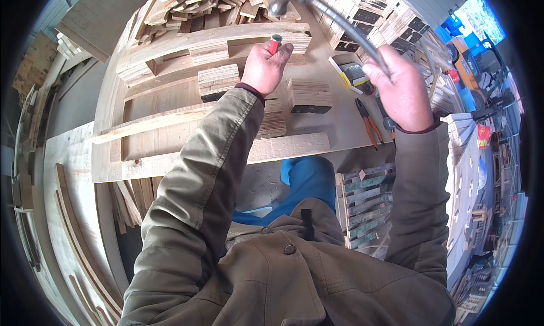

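Wooden frame [164, 121], pallet-like: laid on the desk [343, 121]. Judged part-built. Done, by appearance: the far board [209, 39] is carried on blocks at its ends and middle. Left, presumably: further blocks and boards to be fixed; whether nails are set cannot be told.

Condition: pale raw timber, boards set in long rows, blocks visibly layered. One dark-based block [309, 95] is placed apart at the right.

Left hand [265, 67]: clenched round a red tool [275, 45] with a metal end, near the far board's right end. Right hand [405, 91]: wrapped round a raised hammer [345, 24], its head held clear of the tool.
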{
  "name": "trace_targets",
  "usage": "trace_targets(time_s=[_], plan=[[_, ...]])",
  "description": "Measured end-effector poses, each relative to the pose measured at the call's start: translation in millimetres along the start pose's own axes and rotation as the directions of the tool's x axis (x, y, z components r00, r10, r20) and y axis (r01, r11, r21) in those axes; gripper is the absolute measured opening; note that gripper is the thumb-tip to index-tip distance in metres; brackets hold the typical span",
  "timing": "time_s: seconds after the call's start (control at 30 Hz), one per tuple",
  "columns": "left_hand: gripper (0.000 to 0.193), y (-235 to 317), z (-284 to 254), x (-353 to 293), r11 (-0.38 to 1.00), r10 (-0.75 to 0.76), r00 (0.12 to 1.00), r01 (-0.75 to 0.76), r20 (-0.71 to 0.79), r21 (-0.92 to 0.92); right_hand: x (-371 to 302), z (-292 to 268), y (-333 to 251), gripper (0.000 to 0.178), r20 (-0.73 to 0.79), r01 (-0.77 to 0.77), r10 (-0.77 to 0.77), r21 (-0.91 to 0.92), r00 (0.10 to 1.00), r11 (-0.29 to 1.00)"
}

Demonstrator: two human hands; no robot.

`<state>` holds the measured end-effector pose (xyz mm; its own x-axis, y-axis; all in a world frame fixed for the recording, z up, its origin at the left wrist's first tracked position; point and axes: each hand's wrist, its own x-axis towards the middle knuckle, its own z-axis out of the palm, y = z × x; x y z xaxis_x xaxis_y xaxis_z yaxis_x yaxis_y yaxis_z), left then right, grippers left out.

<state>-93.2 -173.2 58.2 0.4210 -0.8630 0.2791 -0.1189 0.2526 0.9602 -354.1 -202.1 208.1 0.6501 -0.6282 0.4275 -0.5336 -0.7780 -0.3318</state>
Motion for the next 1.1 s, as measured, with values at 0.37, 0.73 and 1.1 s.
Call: trace_targets(time_s=[0.37,0.73,1.1], plan=[[0.042,-10,-4,0,1.0,-0.02,1.0,0.02,0.022,0.003,-14,23,0,0.015,0.042,0.04,-0.028,-0.298,0.999,0.954],[0.041,-6,-1,-1,1.0,0.012,1.0,-0.012,0.005,-0.017,-15,15,26,0.015,0.059,-0.075,0.074,0.02,0.996,0.997],[0.039,-6,0,-1,0.999,0.002,1.0,-0.001,0.03,-0.041,13,-1,4,0.02,-0.435,-0.003,0.043,0.091,0.899,0.996]])
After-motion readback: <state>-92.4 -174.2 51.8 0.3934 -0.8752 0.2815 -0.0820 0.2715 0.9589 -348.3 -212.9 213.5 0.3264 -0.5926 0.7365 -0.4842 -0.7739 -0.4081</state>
